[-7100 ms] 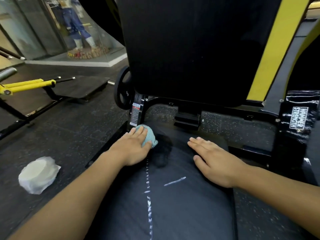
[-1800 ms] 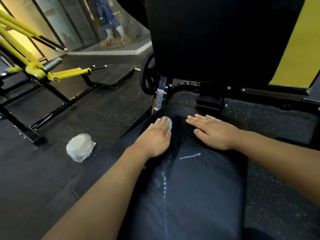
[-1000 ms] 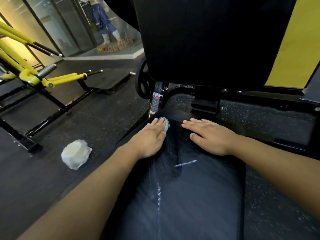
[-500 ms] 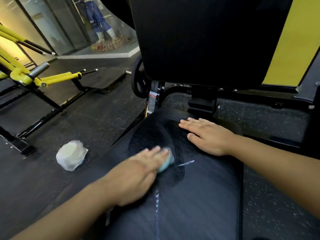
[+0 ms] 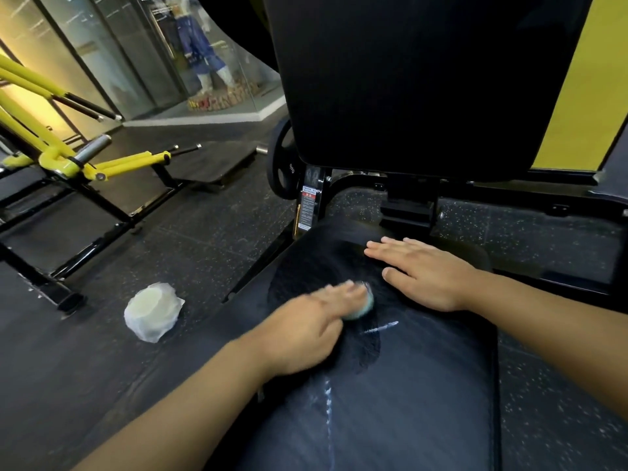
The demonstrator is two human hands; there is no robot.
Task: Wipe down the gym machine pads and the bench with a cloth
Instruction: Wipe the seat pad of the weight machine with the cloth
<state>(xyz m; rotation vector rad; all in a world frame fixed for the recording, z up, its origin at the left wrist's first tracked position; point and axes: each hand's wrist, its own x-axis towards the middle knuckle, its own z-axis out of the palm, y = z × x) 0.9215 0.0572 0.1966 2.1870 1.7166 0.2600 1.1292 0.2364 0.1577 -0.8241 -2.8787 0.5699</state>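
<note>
Two hands on one seat pad (image 5: pixel 407 385): left hand (image 5: pixel 306 329) presses one cloth (image 5: pixel 365 305), right hand (image 5: pixel 424 271) flat

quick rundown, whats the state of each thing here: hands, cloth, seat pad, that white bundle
left hand: blurred, pressing the cloth
right hand: flat on the seat pad, fingers straight
cloth: bunched under the left fingers
seat pad: partly wiped dark, white streaks left
white bundle: on the floor, untouched

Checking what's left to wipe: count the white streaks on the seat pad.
2. A short slanted streak lies just right of the cloth; a long one runs down the seat pad toward the camera. The left hand may hide more.
</note>
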